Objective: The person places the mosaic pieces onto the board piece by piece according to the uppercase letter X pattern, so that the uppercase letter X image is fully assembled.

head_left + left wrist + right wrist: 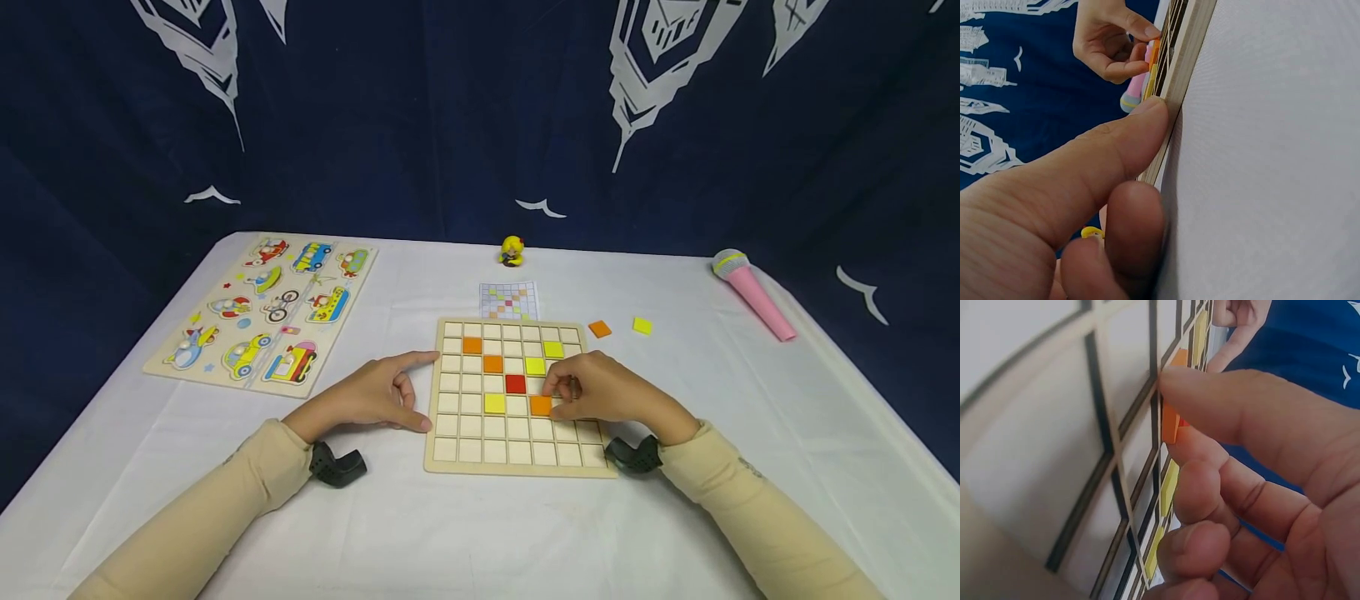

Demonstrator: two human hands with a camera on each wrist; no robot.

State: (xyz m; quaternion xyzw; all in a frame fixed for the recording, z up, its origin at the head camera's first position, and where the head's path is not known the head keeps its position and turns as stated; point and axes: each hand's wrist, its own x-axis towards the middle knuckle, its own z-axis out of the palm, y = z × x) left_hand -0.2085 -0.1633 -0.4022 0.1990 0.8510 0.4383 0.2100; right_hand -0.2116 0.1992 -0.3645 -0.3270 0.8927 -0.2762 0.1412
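A wooden grid board (457,451) lies flat on the table, with a red tile (515,384) and several orange and yellow tiles in its squares. My right hand (611,388) pinches an orange tile (1171,425) between thumb and index finger, low over a square just right of and below the red one. Along the board's left side, my left hand (367,393) touches the edge with thumb and index finger spread apart, its other fingers bent. A small patterned card (508,298) shows behind the board, its lower part hidden by the far edge.
Off the board's far right corner lie a loose orange tile (600,329) and a yellow tile (642,326). A vehicle puzzle board (225,333) is at the left, a pink toy microphone (761,304) at the right. A small yellow-haired figurine (512,251) stands at the back.
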